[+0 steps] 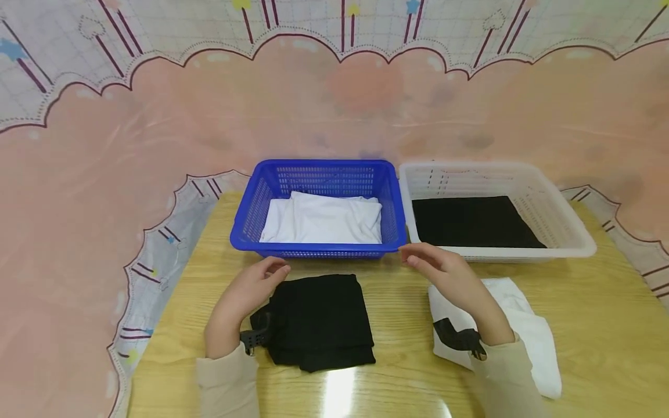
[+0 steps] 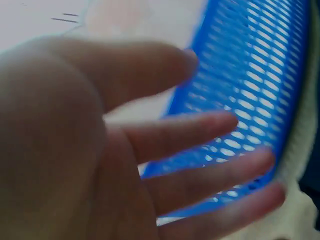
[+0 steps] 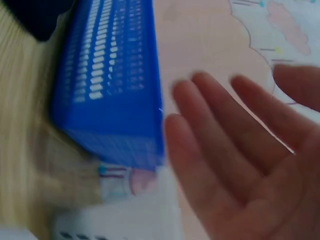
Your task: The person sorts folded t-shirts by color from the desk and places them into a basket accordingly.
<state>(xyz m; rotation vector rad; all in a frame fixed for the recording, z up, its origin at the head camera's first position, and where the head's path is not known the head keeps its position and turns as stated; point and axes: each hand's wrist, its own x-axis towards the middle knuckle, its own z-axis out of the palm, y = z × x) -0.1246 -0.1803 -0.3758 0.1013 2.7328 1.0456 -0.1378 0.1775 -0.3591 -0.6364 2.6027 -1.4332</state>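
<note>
And here's the left hand (image 1: 251, 290), thumb and three fingers spread loosely with nothing between them; the little finger can't be made out in the blurred left wrist view. Over on the right hand (image 1: 449, 277), the fingers are relaxed, a little apart at the tips, holding nothing, the thumb cut off by the frame edge. Do those right fingertips touch a basket rim? They overlap the near edge from the head view, so I can't tell.

Just beyond the hands, the blue basket (image 1: 319, 248) holds a folded white cloth (image 1: 334, 219), its near edge hidden behind the rim. Beside it sits the white basket (image 1: 554, 252), a flat black cloth (image 1: 470, 223) inside, with folds too dark to read.

On the table (image 1: 397, 325), a dark folded bundle (image 1: 324, 319) lies right of the left hand, its left side merging with the black strap (image 1: 256, 338) on that wrist. Under the right forearm, a pale folded bundle (image 1: 538, 342) is partly covered by hand, strap and beige sleeve (image 1: 509, 377). Behind it all, a patterned sheet (image 1: 209, 128) runs out of frame. And that dark shape (image 2: 312, 190) at the left wrist view's right edge? Too cut off to name.
</note>
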